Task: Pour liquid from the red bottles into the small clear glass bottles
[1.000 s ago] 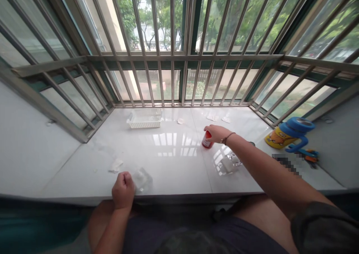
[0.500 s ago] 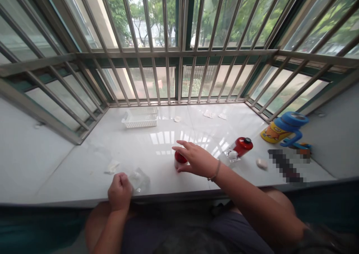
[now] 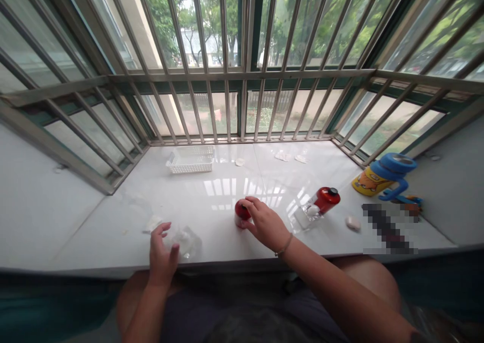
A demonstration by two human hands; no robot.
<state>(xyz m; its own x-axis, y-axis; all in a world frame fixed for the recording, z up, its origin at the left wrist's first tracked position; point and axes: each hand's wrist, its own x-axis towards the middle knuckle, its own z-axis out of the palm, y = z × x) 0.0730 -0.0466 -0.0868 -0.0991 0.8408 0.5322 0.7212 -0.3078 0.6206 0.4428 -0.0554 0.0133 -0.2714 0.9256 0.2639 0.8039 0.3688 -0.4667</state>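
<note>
My right hand (image 3: 267, 226) is at a small red bottle (image 3: 240, 216) with a dark cap, its fingers over the top and the thumb against the near side. The bottle stands upright on the white ledge, partly hidden by the fingers. My left hand (image 3: 162, 254) is at the ledge's front edge, thumb and fingers apart, holding nothing. Just right of it lies a crumpled clear plastic bag (image 3: 189, 243) with something whitish inside. Behind the left fingers is a crumpled white scrap (image 3: 153, 224), possibly tissue.
Farther right are a second red bottle (image 3: 327, 199), a clear box (image 3: 302, 218) with a white ball-like item, a pale oval (image 3: 353, 223) and a blue-yellow flask (image 3: 378, 174). A white basket (image 3: 191, 168), a white disc (image 3: 239, 162) and scraps (image 3: 282, 156) lie near the barred window.
My left hand has opened from a fist. My right fingers have come down and closed around the top of the small red bottle.
</note>
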